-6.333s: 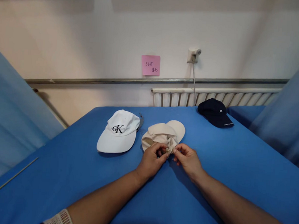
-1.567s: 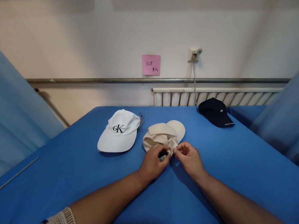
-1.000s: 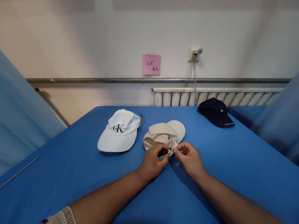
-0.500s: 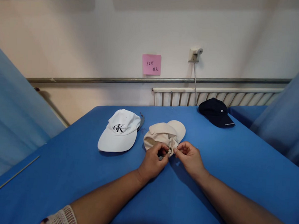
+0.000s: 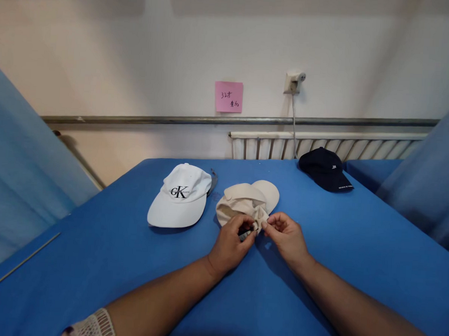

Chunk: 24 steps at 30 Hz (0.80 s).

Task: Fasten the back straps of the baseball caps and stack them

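Head view: crumpled beige fabric cap (image 5: 241,200) between pinching hands (image 5: 260,232).

Blue-covered table (image 5: 128,273), spans bottom to center. Pale wall (image 5: 170,45) behind, shadowed in patches, soft dim light. Metal rail (image 5: 174,120) runs across wall, 9 to 3 o'clock. Pink note (image 5: 228,97) at 12, handwritten. Socket (image 5: 292,84) at 1, plug in, cord (image 5: 293,121) down. White radiator (image 5: 278,147) under rail, 12 to 2. Blue curtains at 9 (image 5: 17,177) and 3 (image 5: 430,184).
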Tool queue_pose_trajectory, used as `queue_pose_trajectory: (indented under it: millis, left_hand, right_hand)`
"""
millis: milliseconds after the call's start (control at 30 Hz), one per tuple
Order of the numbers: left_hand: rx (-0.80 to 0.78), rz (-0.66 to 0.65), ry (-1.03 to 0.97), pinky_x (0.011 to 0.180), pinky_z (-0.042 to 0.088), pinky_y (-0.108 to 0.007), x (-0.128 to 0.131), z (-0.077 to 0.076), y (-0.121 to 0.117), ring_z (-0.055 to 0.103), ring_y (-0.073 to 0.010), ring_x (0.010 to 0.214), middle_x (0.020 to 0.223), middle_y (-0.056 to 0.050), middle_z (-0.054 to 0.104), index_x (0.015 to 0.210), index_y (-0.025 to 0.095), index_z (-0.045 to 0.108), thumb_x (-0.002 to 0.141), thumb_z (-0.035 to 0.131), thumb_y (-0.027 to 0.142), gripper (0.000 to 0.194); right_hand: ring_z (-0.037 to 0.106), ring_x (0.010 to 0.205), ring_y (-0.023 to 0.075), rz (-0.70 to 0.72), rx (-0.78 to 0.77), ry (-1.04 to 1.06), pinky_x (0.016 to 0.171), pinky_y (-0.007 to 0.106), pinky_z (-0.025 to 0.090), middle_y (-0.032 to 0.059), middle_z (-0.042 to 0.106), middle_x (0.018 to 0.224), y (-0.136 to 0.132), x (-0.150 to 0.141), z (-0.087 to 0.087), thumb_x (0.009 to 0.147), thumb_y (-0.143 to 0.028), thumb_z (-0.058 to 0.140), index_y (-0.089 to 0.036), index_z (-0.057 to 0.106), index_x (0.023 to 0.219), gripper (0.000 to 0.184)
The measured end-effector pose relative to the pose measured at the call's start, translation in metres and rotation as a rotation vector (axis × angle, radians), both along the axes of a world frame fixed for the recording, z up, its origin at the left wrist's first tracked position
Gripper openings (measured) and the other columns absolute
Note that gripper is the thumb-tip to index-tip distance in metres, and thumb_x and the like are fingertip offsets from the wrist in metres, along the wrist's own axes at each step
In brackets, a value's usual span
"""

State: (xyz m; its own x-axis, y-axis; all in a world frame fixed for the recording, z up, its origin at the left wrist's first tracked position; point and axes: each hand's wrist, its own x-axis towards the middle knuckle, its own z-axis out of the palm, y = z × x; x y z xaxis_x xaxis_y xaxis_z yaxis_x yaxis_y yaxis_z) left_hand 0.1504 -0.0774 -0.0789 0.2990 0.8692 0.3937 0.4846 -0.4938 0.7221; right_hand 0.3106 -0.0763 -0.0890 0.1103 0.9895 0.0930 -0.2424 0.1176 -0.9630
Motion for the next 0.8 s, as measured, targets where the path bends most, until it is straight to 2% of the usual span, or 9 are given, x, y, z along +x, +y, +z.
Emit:
queue_pose_trajectory:
  millis: [133,300,467,600,800]
  left_hand:
    - [0.058,-0.019,0.089,0.080,0.046,-0.032,-0.0009,0.0051,-0.0023,0.056,-0.0184,0.088,0.094,-0.004,0.061,0.101,0.020,0.056,0.079,0.066,0.024,0.024]
    - [0.102,-0.005,0.161,0.080,0.044,-0.032,-0.0011,0.0060,-0.0023,0.055,-0.0195,0.089,0.095,-0.004,0.060,0.099,0.020,0.057,0.080,0.063,0.020,0.020]
    - [0.102,-0.025,0.167,0.080,0.044,-0.032,-0.0014,0.0035,-0.0019,0.055,-0.0191,0.089,0.095,-0.005,0.062,0.101,0.020,0.058,0.083,0.062,0.026,0.019]
    - [0.068,-0.034,0.113,0.083,0.045,-0.032,-0.0021,0.0022,-0.0024,0.057,-0.0189,0.091,0.098,-0.005,0.064,0.103,0.019,0.059,0.082,0.064,0.026,0.023]
    - [-0.090,-0.048,-0.134,0.079,0.048,-0.028,0.0005,0.0011,0.0010,0.060,-0.0158,0.085,0.092,-0.004,0.065,0.097,0.017,0.062,0.083,0.063,0.027,0.017]
  right_hand:
    - [0.052,0.048,0.0092,0.001,-0.060,0.045,0.050,0.022,0.042,-0.0044,0.057,0.054,0.0002,-0.0018,0.0027,0.056,-0.045,0.081,-0.019,0.055,0.067,0.039]
    - [0.054,0.044,0.0114,0.035,-0.104,0.013,0.044,0.021,0.037,-0.0029,0.058,0.048,-0.0012,-0.0041,0.0025,0.058,-0.052,0.078,-0.020,0.050,0.068,0.044]
    - [0.049,0.040,0.0088,0.063,-0.100,0.020,0.043,0.020,0.035,-0.0058,0.055,0.044,-0.0011,-0.0038,0.0049,0.057,-0.051,0.077,-0.021,0.046,0.067,0.045]
    - [0.045,0.038,0.0075,0.080,-0.104,0.011,0.041,0.019,0.032,-0.0072,0.053,0.043,-0.0013,-0.0032,0.0047,0.059,-0.048,0.076,-0.021,0.044,0.067,0.043]
    - [0.050,0.041,0.0086,0.042,-0.057,0.027,0.044,0.021,0.039,-0.0064,0.056,0.051,-0.0010,-0.0042,-0.0006,0.061,-0.047,0.076,-0.021,0.046,0.068,0.041]
